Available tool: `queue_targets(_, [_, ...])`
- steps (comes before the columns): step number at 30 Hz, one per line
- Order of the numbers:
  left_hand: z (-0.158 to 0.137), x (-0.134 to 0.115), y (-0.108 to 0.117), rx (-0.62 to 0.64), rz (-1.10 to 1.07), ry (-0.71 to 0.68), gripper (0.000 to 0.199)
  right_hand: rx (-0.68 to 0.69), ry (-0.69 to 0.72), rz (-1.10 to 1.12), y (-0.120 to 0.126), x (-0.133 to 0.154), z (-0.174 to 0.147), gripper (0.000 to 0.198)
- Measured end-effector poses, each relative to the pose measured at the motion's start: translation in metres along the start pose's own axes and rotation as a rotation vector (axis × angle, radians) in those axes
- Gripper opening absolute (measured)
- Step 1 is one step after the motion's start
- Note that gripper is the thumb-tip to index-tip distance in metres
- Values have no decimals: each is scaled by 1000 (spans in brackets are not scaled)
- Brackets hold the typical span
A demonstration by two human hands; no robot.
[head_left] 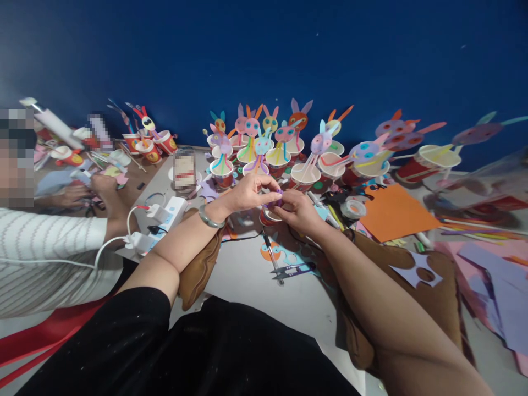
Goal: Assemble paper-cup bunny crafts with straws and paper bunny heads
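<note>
Both of my hands meet over a red-and-white paper cup (270,218) in the middle of the table. My left hand (250,192), with a bangle on its wrist, pinches a small purple piece (280,193) between thumb and forefinger. The fingers of my right hand (300,210) are closed on the same piece from the other side; they partly hide it and the cup. Below the hands lie a pen (271,250), small thread snips (293,270) and an orange paper face (270,251).
Several cups with paper rabbit figures (263,146) stand along the blue wall. An orange sheet (398,212), a tape roll (353,208) and a purple paper offcut (417,270) lie to the right. At left are a power strip (170,217) and a co-worker's sleeve (53,236).
</note>
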State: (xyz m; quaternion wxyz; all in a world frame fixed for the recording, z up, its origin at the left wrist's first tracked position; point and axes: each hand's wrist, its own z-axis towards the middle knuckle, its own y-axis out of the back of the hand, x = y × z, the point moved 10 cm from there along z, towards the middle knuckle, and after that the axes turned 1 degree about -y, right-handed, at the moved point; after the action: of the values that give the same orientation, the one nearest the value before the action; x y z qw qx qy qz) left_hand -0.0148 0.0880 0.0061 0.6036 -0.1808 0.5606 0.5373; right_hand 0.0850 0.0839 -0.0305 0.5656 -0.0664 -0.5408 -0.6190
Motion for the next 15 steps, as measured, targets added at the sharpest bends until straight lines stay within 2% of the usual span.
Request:
queue_targets(6, [2, 10, -3, 79, -54, 39, 22, 60, -13, 31, -7, -3, -1, 13])
queue_targets(11, [2, 16, -7, 137, -94, 56, 27, 55, -20, 47, -5, -2, -1, 13])
queue_targets(15, [3, 17, -6, 126, -52, 45, 23, 19, -15, 50, 2, 2, 1, 26])
